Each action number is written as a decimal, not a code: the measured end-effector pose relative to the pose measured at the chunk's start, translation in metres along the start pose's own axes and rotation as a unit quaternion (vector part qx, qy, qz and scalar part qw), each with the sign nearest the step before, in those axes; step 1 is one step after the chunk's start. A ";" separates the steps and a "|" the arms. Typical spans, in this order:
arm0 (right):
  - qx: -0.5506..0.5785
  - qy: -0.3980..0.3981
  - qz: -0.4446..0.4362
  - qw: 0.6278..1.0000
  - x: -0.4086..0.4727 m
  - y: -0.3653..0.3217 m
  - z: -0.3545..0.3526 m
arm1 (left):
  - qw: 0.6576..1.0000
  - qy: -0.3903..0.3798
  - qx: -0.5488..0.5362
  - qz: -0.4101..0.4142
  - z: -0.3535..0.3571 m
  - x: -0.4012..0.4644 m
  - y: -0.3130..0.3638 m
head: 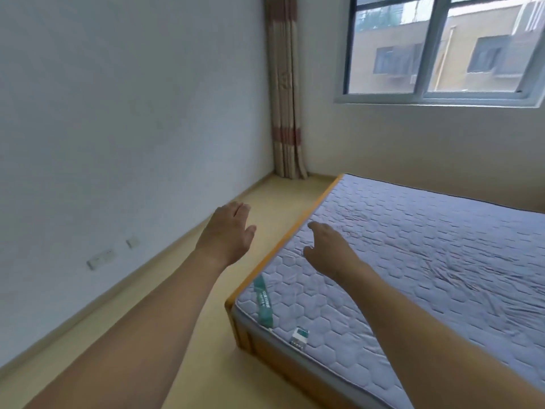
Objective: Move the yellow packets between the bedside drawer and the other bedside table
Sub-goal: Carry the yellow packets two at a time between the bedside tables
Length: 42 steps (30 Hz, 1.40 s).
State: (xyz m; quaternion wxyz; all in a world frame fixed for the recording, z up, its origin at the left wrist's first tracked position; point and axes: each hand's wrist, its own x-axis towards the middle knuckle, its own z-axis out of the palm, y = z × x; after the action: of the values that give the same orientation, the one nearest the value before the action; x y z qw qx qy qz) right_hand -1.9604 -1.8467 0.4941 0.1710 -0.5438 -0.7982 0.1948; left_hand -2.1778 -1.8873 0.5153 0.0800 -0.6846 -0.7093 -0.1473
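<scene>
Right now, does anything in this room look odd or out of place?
Little stands out. The mattress is bare, its quilted cover rumpled toward the right, and a small label lies on its near corner. Both hands, left and right, hold nothing.

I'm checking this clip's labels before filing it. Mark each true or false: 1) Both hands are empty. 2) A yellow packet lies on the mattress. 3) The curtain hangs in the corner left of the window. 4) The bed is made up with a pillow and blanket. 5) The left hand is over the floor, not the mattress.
1) True: the left hand and right hand hold nothing, fingers relaxed.
2) False: no yellow packet shows; the mattress bears only a green label strip and a small tag.
3) True: the curtain hangs left of the window.
4) False: the mattress is bare.
5) True: it is seen against the floor beside the bed.
</scene>
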 end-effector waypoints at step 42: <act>-0.022 -0.018 -0.133 0.991 0.789 -0.582 0.327 | 0.991 0.001 0.043 -0.130 -0.003 0.478 -0.871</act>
State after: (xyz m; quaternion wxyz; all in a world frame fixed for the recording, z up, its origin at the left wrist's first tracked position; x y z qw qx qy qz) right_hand -2.8616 -1.3437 0.5487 0.1688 -0.4329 -0.8704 0.1628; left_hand -3.0683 -1.4517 0.5829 0.0904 -0.5824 -0.7978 -0.1270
